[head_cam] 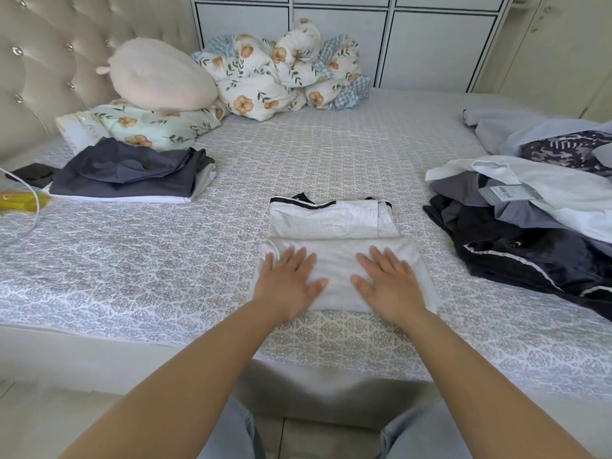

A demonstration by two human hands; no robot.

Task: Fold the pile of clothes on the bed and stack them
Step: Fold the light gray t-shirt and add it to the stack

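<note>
A light grey garment (334,226) with black-and-white trim lies partly folded on the bed (132,260) straight in front of me. My left hand (288,283) lies flat, fingers straight, on its near folded part. My right hand (385,281) presses flat beside it on the same fold. A stack of folded dark grey and white clothes (132,173) sits at the left. An unfolded pile of clothes (530,207), black, grey, white and patterned, spreads over the right side of the bed.
A pink plush cushion (162,74), a floral pillow (149,130) and a bundled floral quilt (284,71) lie at the head of the bed. A black phone (31,173), a white cable (26,200) and a yellow object (20,200) sit at the far left.
</note>
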